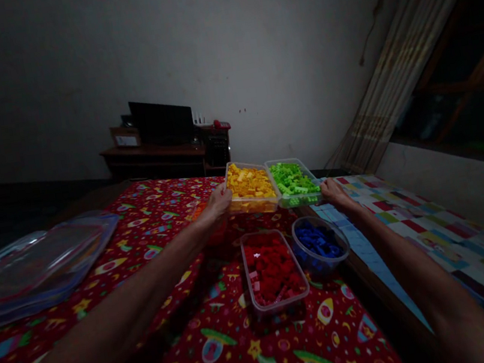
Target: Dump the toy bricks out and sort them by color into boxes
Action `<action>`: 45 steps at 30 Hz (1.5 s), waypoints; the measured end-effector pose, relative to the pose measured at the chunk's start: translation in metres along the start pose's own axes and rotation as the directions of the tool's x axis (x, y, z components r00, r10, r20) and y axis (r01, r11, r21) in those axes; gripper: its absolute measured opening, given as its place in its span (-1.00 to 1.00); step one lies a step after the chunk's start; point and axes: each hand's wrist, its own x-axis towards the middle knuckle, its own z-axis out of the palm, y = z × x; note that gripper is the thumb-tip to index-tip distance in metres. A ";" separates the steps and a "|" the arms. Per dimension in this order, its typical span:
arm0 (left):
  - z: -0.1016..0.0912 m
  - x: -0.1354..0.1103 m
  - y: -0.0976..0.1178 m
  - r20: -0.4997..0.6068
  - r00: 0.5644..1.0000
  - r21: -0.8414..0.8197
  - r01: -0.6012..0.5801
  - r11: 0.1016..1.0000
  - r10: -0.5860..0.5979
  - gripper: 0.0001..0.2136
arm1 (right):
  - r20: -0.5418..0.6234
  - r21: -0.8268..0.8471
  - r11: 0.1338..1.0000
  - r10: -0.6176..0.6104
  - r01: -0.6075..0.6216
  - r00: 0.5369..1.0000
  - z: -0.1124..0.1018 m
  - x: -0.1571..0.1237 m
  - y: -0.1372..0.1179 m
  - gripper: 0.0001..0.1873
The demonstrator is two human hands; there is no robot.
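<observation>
My left hand (219, 202) grips the left side of a clear plastic container of yellow building bricks (249, 181). On the other side, my right hand (333, 191) is closed on the right edge of a clear container of green building bricks (293, 180). The two containers are side by side, their inner edges close together, at the far part of the red cloth. Nearer to me are a rectangular container of red bricks (274, 268) and a round tub of blue bricks (318, 240). Partly hidden behind my left forearm is a container of orange bricks (217, 234).
Clear plastic lids (40, 260) lie stacked at the left on the red patterned cloth (215, 337). A patchwork-patterned surface (430, 226) extends at the right, past a dark wooden edge. A desk with a monitor (163, 122) stands by the wall.
</observation>
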 end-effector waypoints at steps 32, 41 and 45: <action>-0.131 -0.242 0.026 -0.298 0.919 0.903 0.183 0.389 0.259 -0.47 | 0.112 -0.110 0.851 -0.503 0.514 0.857 0.061 -0.252 -0.262 -0.70; -0.114 -0.241 -0.005 -0.194 0.841 0.872 -0.089 0.482 0.506 -0.41 | 0.036 -0.061 0.777 -0.625 0.626 0.780 0.083 -0.255 -0.255 -0.58; -0.114 -0.240 -0.008 -0.167 0.849 0.857 -0.126 0.499 0.502 -0.40 | 0.028 -0.080 0.777 -0.625 0.625 0.780 0.088 -0.253 -0.252 -0.56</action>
